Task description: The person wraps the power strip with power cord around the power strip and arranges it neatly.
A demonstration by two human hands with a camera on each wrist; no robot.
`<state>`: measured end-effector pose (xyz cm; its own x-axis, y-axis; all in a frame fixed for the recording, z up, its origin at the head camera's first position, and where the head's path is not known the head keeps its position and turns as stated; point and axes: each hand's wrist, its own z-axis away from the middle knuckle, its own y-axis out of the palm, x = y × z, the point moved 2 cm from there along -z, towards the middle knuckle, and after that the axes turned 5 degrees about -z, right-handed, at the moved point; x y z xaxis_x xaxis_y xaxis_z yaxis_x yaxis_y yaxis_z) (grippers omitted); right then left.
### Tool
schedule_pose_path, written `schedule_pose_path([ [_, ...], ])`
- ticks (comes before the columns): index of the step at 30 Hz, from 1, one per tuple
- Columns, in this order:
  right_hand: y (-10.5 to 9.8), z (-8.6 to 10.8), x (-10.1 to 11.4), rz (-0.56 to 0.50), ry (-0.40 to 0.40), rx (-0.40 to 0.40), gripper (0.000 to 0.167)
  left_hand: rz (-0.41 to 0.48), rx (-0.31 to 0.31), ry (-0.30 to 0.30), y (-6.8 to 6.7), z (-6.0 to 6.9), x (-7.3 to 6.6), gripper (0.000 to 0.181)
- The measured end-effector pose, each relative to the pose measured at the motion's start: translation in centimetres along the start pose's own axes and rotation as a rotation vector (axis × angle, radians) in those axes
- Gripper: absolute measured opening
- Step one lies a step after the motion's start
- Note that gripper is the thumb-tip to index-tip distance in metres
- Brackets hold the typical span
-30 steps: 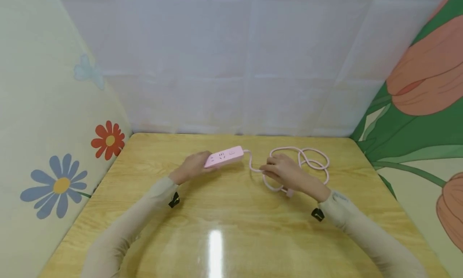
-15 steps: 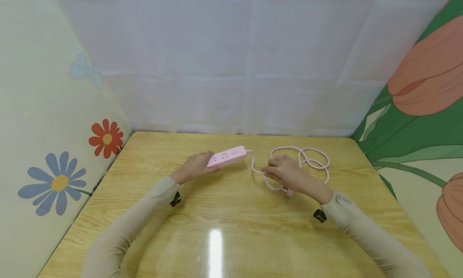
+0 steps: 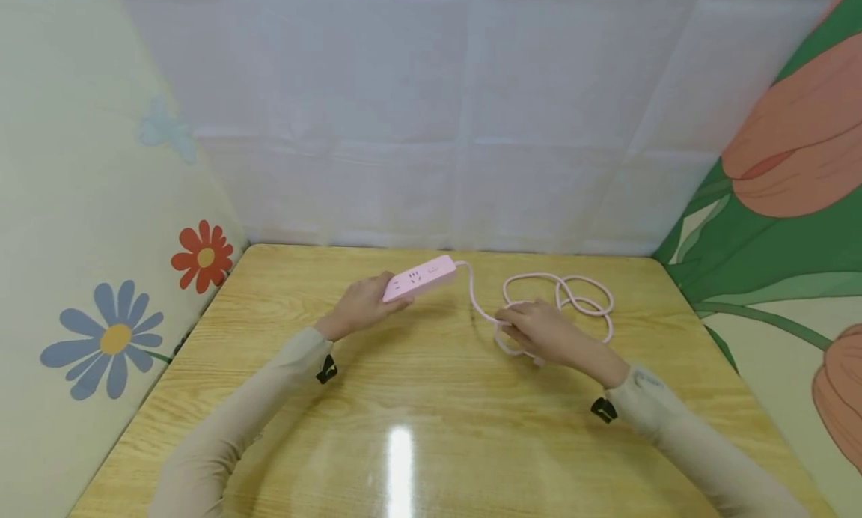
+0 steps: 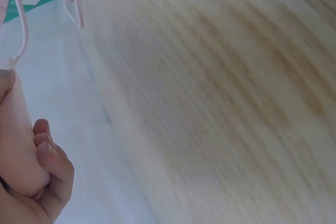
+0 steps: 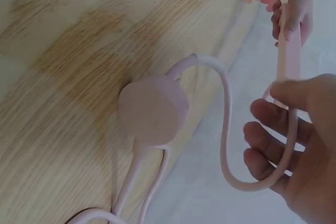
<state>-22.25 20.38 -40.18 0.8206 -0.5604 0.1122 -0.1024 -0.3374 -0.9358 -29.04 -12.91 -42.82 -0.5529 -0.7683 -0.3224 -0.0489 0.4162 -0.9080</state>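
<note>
1. L hand (image 3: 360, 305) grips the left end of the pink pwr strip (image 3: 420, 277); thumb on one side, fingers curled round the other.
2. Strip = left of ctr, far half of the wood-grain table (image 3: 323, 443), held off the surface. Its right end points far & up; sockets face up, w/ what looks like a switch nr the right end.
3. Cord (image 5: 226, 124) leaves the strip's right end, sags, then runs to the R hand (image 3: 542, 327).
4. R hand, right of ctr, has fingers & thumb curled round the cord. Hands well apart from ea. other, strip & cord btwn.
5. Rest of cord lies in loose loops on the table, far & right of the R hand.
6. Plug (image 5: 152, 109) is just nr side of the R hand, mostly hidden in head view; R wrist view shows its rounded face. Can't tell if it touches the table.
7. Bkgd: white sheet (image 3: 377, 129) at far edge; red flower (image 3: 206, 257) & blue flower (image 3: 116, 340) on the left, tulip print (image 3: 801, 121) on the right.
</note>
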Motion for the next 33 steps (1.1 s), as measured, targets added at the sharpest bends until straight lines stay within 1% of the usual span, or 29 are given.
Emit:
schedule_pose_path([
  [2,0.0,0.5,-0.3,0.042,0.0,-0.001,0.043,-0.003,-0.025,-0.002,-0.2,0.0,0.1,0.057],
  [4,-0.1,0.8,-0.5,0.067,0.006,0.006,0.063,-0.008,-0.036,-0.008,-0.3,-0.1,0.2,0.057],
  [5,-0.1,0.9,-0.6,0.074,0.011,0.006,0.068,-0.008,-0.036,-0.012,-0.4,-0.1,0.2,0.057],
  [6,-0.1,0.9,-0.7,0.074,0.018,0.009,0.07,-0.015,-0.035,-0.013,-0.4,-0.1,0.2,0.058],
  [7,0.0,1.0,-0.7,0.066,0.022,0.008,0.069,-0.017,-0.035,-0.012,-0.4,-0.2,0.2,0.058],
  [10,0.0,0.8,-0.6,0.011,0.024,-0.008,0.051,-0.019,-0.028,-0.01,-0.3,-0.2,0.1,0.059],
  [12,0.0,0.6,-0.4,-0.009,0.007,-0.016,0.036,-0.017,-0.021,-0.008,-0.2,-0.3,0.0,0.058],
  [15,-0.1,0.4,0.0,-0.018,-0.03,-0.027,0.026,-0.015,-0.004,-0.01,0.1,-0.3,-0.1,0.058],
  [17,-0.3,0.1,0.2,-0.02,-0.061,-0.038,0.026,-0.011,0.007,-0.013,0.2,-0.3,-0.3,0.058],
  [19,-0.4,-0.2,0.5,-0.022,-0.102,-0.067,0.025,-0.015,0.015,-0.012,0.3,-0.2,-0.5,0.058],
  [23,-0.2,-0.9,0.9,-0.006,-0.21,-0.147,0.021,-0.06,0.0,0.031,0.6,-0.3,-1.2,0.058],
  [26,0.0,-1.4,1.2,0.016,-0.264,-0.176,0.019,-0.095,-0.009,0.063,0.7,-0.4,-1.7,0.057],
  [33,0.0,-2.1,1.9,-0.009,-0.293,-0.194,0.017,-0.081,0.034,0.076,0.8,-0.2,-2.6,0.056],
])
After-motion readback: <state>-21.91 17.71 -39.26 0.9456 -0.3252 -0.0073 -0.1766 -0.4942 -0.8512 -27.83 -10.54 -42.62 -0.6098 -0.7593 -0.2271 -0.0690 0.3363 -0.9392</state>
